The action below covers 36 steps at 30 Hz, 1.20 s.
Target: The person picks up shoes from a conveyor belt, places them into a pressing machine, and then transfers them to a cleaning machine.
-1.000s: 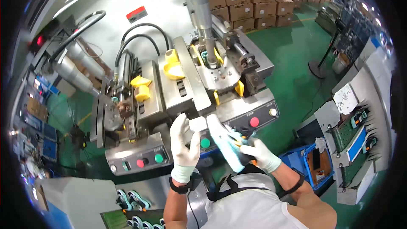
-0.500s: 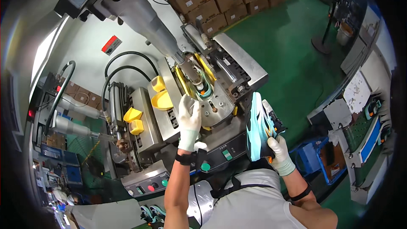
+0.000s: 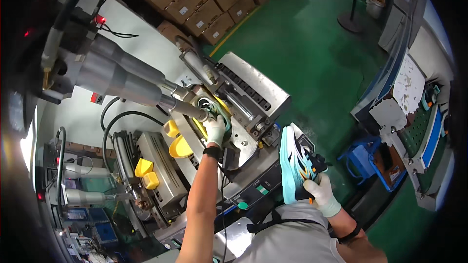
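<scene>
White rectangular labels mark the brown cartons (image 3: 187, 9) stacked beyond the far side of the press (image 3: 187, 129), their print too small to read. A red-and-grey sign (image 3: 96, 98) on the white panel (image 3: 151, 61) behind the press is also illegible. The control panel (image 3: 253, 196) along the press's front carries a green button (image 3: 243, 205) and tiny lettering that cannot be made out.

The press top is bare steel, with yellow pads (image 3: 180, 147) left of its loaded station. Green floor (image 3: 317, 63) with a yellow line (image 3: 234, 27) runs along the right of the press. Farther right of the press stand a blue crate (image 3: 358, 158) and a rack with a green perforated shelf (image 3: 409, 136).

At the loaded station of the press, a shoe (image 3: 225, 117) sits beneath the metal rod (image 3: 187, 111). The gloved left hand (image 3: 214, 129) reaches to this shoe, close under the rod; whether its fingers are closed on it cannot be told. The gloved right hand (image 3: 321, 194) grips a black shoe with a pale-blue and white sole (image 3: 291, 165), held just off the press's front right corner. Green floor stretches from the press's right edge to the crate, while the rod and side pieces closely surround the left hand.
</scene>
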Each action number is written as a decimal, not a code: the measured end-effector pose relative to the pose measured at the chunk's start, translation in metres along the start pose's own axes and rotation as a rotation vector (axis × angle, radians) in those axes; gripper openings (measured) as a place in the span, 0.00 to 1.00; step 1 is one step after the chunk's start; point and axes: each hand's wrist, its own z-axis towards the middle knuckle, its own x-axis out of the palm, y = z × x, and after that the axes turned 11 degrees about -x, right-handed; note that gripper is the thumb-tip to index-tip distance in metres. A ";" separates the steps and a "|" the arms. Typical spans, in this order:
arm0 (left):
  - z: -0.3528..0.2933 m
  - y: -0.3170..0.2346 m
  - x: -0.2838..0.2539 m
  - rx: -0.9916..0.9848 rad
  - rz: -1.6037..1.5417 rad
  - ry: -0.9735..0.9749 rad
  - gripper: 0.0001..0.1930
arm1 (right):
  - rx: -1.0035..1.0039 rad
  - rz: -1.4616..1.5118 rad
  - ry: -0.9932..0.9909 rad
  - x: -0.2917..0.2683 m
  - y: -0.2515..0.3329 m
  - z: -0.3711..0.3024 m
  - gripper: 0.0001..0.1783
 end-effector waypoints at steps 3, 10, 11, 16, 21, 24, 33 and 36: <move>0.008 -0.016 0.028 -0.105 0.142 0.216 0.24 | 0.003 -0.115 -0.062 -0.008 0.009 -0.007 0.22; -0.027 -0.046 -0.042 -0.558 -0.956 0.452 0.09 | 0.075 -0.214 -0.087 0.011 0.013 0.011 0.18; -0.044 -0.037 -0.061 -0.461 -0.868 0.490 0.10 | 0.042 -0.191 -0.076 0.017 0.008 0.017 0.18; -0.170 -0.068 -0.167 0.031 -0.593 0.170 0.17 | -0.007 -0.271 0.194 0.084 0.018 0.095 0.22; -0.281 -0.045 -0.265 -0.726 -0.770 0.502 0.25 | 0.158 -0.412 0.498 0.155 -0.047 0.258 0.28; -0.350 0.005 -0.272 -0.496 -0.387 0.347 0.22 | -0.050 -1.230 0.476 0.187 -0.124 0.330 0.31; -0.572 0.024 -0.278 -1.459 -0.374 -0.071 0.27 | -0.484 -1.517 0.317 0.202 -0.209 0.331 0.23; -0.656 0.111 -0.191 -1.346 -0.392 -0.376 0.28 | -0.539 -1.370 0.494 0.189 -0.198 0.342 0.17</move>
